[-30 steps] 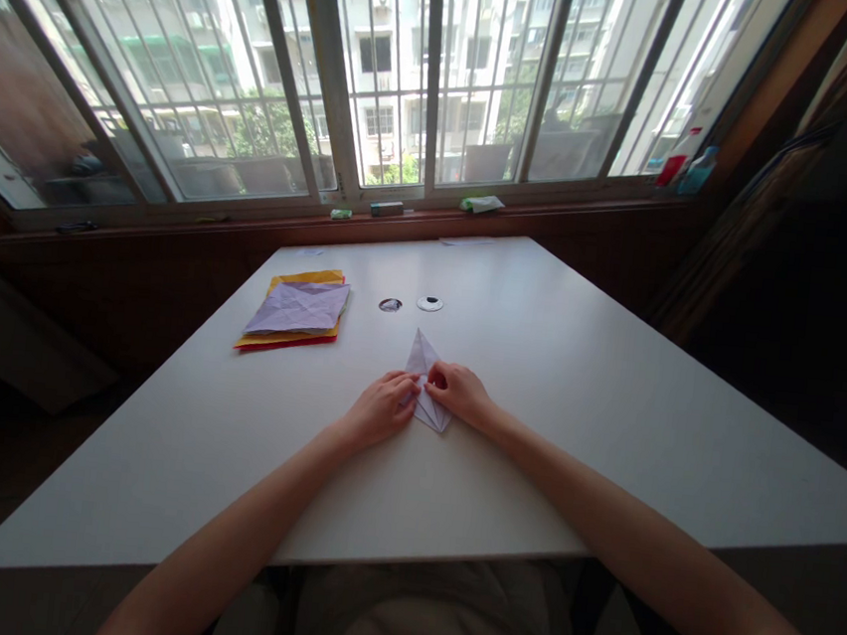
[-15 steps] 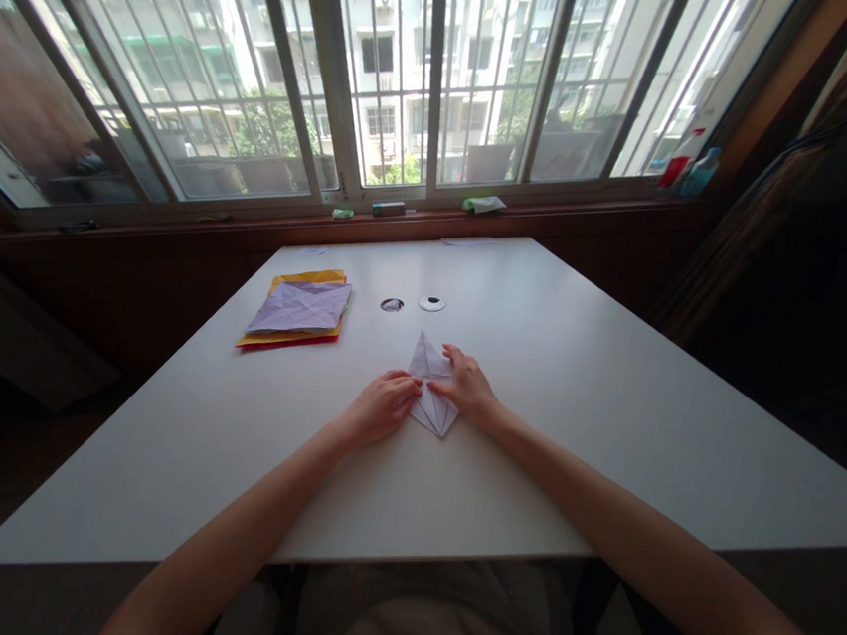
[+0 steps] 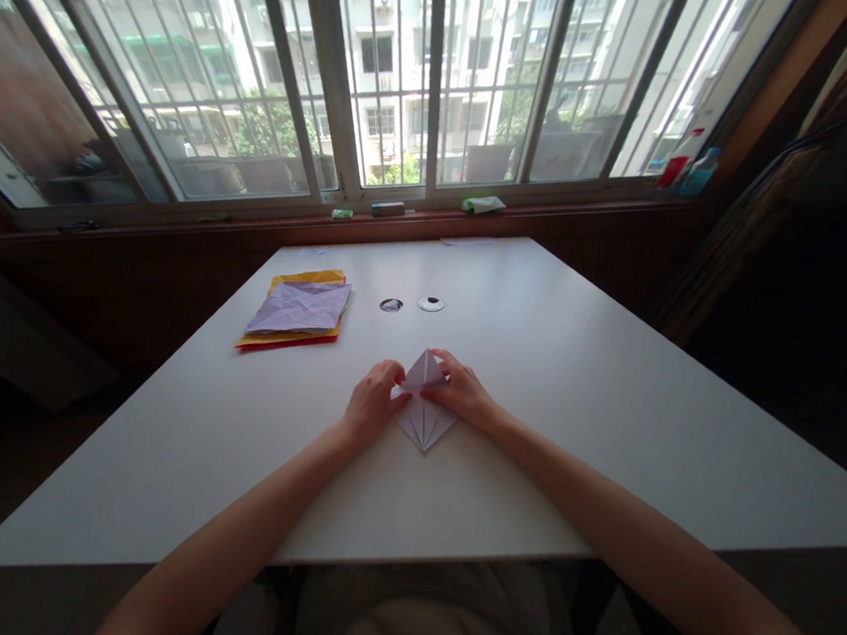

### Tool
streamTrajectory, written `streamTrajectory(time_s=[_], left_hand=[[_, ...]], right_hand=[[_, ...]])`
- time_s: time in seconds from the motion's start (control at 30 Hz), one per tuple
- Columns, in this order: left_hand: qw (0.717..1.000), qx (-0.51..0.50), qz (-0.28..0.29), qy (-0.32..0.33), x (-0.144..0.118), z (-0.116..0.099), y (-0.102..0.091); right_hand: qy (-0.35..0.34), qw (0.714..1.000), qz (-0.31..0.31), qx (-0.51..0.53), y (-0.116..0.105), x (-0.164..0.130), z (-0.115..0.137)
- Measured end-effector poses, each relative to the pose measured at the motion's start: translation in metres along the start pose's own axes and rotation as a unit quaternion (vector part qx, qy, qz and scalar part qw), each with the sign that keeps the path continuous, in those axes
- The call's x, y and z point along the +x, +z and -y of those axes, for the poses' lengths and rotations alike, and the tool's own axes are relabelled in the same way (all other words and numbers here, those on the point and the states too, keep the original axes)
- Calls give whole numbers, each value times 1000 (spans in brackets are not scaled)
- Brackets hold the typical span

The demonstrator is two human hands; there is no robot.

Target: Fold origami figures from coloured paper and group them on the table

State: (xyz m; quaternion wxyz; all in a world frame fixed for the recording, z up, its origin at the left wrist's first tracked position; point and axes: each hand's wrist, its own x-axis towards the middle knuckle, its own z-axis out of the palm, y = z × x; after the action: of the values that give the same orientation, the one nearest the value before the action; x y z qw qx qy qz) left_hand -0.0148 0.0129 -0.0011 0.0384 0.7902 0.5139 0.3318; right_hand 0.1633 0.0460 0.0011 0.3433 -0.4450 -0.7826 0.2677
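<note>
Lying between both hands [image 3: 372, 400], folded paper [image 3: 426, 424]

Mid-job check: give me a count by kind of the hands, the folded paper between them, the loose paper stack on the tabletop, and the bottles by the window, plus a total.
Bare hands, left and right: 2
Pale lilac folded paper: 1
Purple, yellow and red paper stack: 1
Bottles, red and blue: 2
Total: 6

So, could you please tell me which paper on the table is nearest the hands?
The pale folded paper between the left hand and right hand; it comes to points, whereas the lilac-topped stack lies apart, farther away.
</note>
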Motion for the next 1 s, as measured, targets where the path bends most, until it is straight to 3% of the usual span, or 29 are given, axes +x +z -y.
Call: streamTrajectory(time_s=[0.1, 0.27, 0.47, 1.0], left_hand=[[999, -38, -15, -11, -1, 4, 3], [996, -72, 45, 17, 1, 7, 6], [994, -56, 89, 14, 4, 6, 4], [990, -96, 97, -19, 3, 0, -1]], right_hand=[[-23, 999, 24, 24, -1, 0, -2], [-51, 996, 43, 60, 0, -1, -1], [-89, 994, 54, 30, 1, -2, 5], [-53, 994, 78, 49, -1, -3, 9]])
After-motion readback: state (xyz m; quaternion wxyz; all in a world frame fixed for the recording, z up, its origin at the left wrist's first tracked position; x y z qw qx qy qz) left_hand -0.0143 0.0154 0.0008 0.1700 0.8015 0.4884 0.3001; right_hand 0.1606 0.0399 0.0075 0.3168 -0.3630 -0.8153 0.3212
